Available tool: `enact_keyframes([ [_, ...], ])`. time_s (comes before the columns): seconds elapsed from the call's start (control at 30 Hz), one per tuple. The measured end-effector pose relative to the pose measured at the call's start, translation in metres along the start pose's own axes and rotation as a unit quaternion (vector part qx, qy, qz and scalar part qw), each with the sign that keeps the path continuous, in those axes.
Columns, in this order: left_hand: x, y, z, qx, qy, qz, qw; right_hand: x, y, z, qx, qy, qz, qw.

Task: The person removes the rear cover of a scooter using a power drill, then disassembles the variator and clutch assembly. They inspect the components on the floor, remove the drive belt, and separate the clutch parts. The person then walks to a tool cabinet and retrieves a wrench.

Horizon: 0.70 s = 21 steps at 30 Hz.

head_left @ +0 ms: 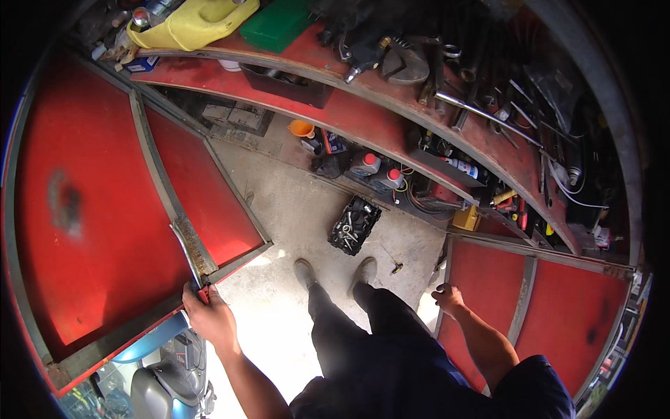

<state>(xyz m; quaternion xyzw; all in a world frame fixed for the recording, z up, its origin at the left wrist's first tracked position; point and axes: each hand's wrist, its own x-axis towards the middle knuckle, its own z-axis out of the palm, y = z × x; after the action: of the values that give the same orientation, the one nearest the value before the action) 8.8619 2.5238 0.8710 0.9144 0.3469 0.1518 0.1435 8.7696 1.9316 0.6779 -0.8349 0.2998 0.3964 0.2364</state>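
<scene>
My left hand (209, 320) is closed at the free edge of the left red cabinet door (91, 209). From its fingers comes a long thin metal tool with a red handle (203, 294), lying along the door's rusty cross-bar; its exact kind does not show. My right hand (451, 300) is raised by the edge of the right red door (481, 286). Its fingers are curled, and whatever they hold, if anything, is hidden. On the floor ahead of my feet stands a black crate (357, 202) of loose metal tools.
Red shelves (377, 105) carry spanners, a yellow plastic piece (192, 24), a green box (276, 26) and a black bin (286, 84). Below are red-capped bottles (366, 165) and an orange funnel (301, 128). A T-handled tool (397, 267) lies near my shoe. A motorbike (167, 384) stands behind the left door.
</scene>
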Motion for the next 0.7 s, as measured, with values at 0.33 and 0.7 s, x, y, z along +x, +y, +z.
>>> enact_keyframes([
  [0.33,-0.028,-0.054,0.113,-0.194,0.045,-0.036,0.979,0.154,-0.105,0.128,-0.008,-0.022,-0.068,0.997],
  [0.7,-0.029,-0.074,0.187,-0.297,0.192,0.008,0.935,0.368,-0.187,0.290,-0.150,0.057,-0.158,0.974],
])
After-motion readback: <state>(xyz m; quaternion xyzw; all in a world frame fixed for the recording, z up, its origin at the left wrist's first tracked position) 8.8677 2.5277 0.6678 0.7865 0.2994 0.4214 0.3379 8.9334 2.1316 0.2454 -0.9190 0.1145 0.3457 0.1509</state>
